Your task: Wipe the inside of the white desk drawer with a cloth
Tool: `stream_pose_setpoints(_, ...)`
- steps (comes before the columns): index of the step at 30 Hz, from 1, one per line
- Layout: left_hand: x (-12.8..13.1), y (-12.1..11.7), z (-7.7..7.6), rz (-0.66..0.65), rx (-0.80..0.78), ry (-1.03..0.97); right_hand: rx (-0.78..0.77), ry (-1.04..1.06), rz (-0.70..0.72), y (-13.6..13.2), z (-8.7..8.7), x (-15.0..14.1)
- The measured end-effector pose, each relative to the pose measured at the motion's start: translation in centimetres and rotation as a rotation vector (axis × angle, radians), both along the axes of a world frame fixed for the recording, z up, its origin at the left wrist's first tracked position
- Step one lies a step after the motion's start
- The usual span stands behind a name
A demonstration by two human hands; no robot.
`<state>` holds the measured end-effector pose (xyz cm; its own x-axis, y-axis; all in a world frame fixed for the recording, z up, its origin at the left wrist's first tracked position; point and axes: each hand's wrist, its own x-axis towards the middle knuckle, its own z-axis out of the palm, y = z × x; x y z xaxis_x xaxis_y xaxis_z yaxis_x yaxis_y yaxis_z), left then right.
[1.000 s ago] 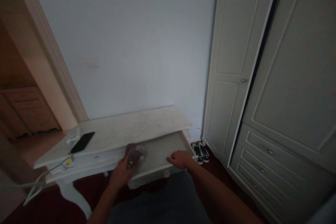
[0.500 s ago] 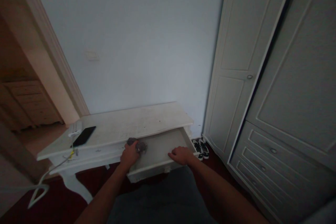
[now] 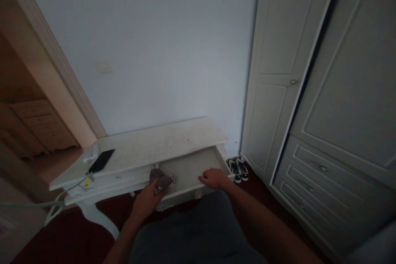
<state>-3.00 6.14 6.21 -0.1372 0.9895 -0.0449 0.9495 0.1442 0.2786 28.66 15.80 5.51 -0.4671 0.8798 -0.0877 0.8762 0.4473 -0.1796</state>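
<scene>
A white console table (image 3: 148, 148) stands against the wall with its drawer (image 3: 192, 169) pulled out. My left hand (image 3: 145, 202) is closed on a dark crumpled cloth (image 3: 159, 177) pressed at the drawer's left front corner. On the front rim of the drawer, towards its right end, rests my right hand (image 3: 213, 178) with fingers curled over the edge. The drawer's inside looks bare and grey.
A black phone (image 3: 102, 161) lies on the table's left end beside a white object, with a cable (image 3: 55, 208) hanging down. A pair of shoes (image 3: 238, 169) sits by the white wardrobe (image 3: 309, 90) on the right. A doorway opens at the left.
My left hand with the cloth has slid back from inside the drawer to its front left edge. The right hand has stayed on the rim. The view has shifted slightly.
</scene>
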Motion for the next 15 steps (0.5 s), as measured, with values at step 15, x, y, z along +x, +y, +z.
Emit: stream_pose_setpoints(15,-1.5,3.5,-1.1,-0.039,0.178,-0.335,0.007,-0.02,-0.002,0.1,0.3,-0.1)
